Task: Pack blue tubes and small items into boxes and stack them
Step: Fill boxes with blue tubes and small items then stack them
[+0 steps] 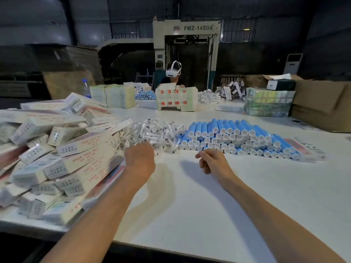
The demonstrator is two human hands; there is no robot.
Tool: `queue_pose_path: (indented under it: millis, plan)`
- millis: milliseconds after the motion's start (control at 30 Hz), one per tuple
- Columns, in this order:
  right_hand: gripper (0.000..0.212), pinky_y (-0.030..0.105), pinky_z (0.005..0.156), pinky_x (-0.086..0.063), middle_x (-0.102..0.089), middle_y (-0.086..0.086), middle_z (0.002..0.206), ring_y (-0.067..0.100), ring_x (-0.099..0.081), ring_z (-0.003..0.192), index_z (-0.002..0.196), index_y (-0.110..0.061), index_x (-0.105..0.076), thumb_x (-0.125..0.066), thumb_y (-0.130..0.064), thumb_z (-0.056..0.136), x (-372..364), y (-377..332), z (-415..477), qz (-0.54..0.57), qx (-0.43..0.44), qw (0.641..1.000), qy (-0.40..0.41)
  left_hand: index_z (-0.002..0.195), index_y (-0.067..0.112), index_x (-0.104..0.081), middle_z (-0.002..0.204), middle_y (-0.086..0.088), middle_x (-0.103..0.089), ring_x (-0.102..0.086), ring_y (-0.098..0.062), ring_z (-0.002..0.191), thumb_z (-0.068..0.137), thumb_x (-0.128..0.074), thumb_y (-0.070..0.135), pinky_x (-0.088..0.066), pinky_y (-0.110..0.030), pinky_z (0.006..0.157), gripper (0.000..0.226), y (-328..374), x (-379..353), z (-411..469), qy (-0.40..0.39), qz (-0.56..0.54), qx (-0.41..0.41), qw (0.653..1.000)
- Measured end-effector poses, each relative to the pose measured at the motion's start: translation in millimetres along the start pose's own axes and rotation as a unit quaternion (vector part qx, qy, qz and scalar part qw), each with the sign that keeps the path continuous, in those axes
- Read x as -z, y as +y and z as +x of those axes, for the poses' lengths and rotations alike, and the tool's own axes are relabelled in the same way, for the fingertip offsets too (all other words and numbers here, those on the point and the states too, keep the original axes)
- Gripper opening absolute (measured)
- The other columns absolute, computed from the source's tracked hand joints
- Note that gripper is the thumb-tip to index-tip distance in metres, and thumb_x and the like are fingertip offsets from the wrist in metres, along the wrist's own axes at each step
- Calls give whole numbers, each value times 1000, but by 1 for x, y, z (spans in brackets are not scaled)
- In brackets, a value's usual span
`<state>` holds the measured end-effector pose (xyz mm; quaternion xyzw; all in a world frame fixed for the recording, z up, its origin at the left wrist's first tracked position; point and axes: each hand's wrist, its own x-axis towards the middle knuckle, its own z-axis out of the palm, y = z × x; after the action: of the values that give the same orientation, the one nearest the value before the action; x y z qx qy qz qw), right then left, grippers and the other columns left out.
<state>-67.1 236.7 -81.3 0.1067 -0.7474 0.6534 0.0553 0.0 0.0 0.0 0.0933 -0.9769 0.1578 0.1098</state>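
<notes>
Grip: left hand (139,158) curled at small items (153,132), hold not discernible; right hand (210,161) loosely curled, empty. Tubes (235,137) stacked right, boxes (62,149) left on worktop (209,196). Pick-up step judged; a tube is needed next.

The left hand (139,158) shows only its back, so its fingers and whatever they touch in the pile of small clear items (155,133) stay hidden. The packed boxes (57,154) run off the left edge, their print too blurred to read. The far person (173,74) is hidden below the shoulders by a stack of cartons (176,98). The cardboard box (321,105) is cut off at the right edge.
</notes>
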Motion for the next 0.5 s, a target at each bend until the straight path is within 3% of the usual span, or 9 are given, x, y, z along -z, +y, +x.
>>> queue_pose_path:
  millis: [100,200,267,400,500]
  plan:
    - [27,27,50,-37,-63,8,65,18,-49,54,91,-4,-71,-53,-18,107,1,-1,-2,-10,4,1000,-4,140,11,-54,132,-5,-63,-64,-24,121,99,-67,32,-49,-35,95,48,-19,-2,-5,-73,18,43,996]
    - [26,28,50,-37,-63,8,65,19,-49,53,91,-2,-70,-53,-16,106,-2,-4,-5,-9,4,1000,-5,132,13,-58,120,-2,-64,-63,-22,111,91,-76,43,-50,-35,82,54,-36,2,-14,-140,56,46,988]
    - [25,27,50,-37,-63,8,65,19,-49,53,91,0,-70,-53,-14,105,-1,-6,-5,-10,0,1000,-4,128,18,-61,113,2,-64,-63,-20,105,94,-72,46,-47,-32,80,45,-41,4,-18,-131,73,36,988]
    - [24,27,50,-36,-62,9,64,19,-49,53,91,1,-69,-53,-12,104,-2,-8,-8,-8,-2,1000,-2,132,19,-62,121,0,-67,-67,-22,116,100,-62,22,-46,-32,81,32,-49,5,-24,-81,49,38,995]
    - [25,27,49,-36,-62,9,64,19,-49,52,91,1,-69,-53,-12,104,-1,-9,-10,-6,-3,1000,-2,126,20,-58,104,1,-58,-64,-25,112,98,-65,42,-47,-34,83,36,-63,16,-34,-70,-22,39,997]
